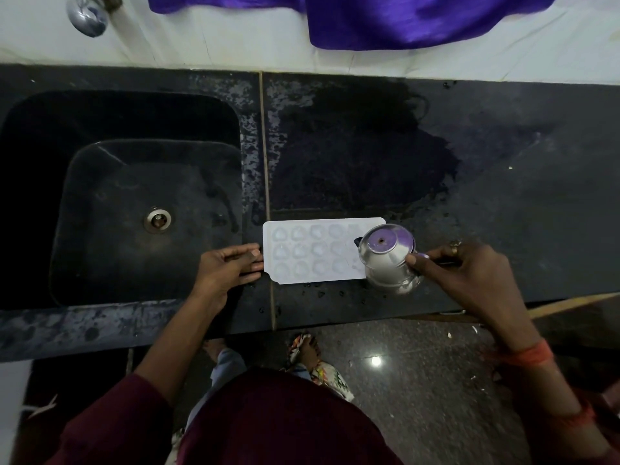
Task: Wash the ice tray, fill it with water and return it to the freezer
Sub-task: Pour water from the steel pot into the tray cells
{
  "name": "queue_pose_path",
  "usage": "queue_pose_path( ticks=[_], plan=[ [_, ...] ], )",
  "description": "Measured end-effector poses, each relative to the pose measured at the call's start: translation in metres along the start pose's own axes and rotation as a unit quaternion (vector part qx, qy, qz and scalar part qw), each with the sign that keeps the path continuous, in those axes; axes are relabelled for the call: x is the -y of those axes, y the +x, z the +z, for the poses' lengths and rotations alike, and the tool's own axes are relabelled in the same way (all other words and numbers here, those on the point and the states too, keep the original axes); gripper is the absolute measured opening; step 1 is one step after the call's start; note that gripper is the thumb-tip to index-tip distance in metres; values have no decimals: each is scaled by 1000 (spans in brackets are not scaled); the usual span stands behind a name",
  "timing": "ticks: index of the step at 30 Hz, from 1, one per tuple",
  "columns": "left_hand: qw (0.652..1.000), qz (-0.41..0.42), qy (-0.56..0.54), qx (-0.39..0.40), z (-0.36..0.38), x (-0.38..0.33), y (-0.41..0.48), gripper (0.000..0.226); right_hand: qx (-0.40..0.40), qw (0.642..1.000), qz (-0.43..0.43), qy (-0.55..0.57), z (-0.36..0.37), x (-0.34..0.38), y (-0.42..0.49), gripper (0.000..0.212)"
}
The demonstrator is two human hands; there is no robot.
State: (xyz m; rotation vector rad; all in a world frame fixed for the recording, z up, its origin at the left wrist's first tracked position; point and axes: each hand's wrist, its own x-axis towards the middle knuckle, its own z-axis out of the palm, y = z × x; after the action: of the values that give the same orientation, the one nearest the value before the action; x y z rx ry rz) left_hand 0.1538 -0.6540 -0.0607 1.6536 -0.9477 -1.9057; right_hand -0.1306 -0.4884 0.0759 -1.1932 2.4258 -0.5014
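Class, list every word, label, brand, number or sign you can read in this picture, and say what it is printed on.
None: no readable text shows anywhere in this view.
The ice tray is plain white, with no print.
The steel jug shows only reflections, no legible mark.
The purple cloth, sink and counter carry no lettering.
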Motion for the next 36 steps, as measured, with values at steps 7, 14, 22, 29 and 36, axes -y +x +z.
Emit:
queue_pose_path(
  ticks=[7, 14, 22, 29, 36],
  plan=[
    [1000, 6, 3, 6, -2, 2, 2, 14, 3, 999, 5, 48, -5, 1, -8, 19],
    [1000, 3, 6, 7, -5, 5, 3, 10, 12, 999, 6, 48, -6, 0, -16, 19],
    [1000, 2, 0, 7, -3, 6, 1, 8, 42, 999, 17, 7, 0, -4, -19, 22],
    [1000, 3, -6, 6, -3, 7, 0, 9, 43, 999, 18, 0, 0, -6, -20, 21],
    [1000, 1, -10, 8, -3, 8, 1, 11, 42, 999, 16, 1, 0, -6, -21, 22]
  ],
)
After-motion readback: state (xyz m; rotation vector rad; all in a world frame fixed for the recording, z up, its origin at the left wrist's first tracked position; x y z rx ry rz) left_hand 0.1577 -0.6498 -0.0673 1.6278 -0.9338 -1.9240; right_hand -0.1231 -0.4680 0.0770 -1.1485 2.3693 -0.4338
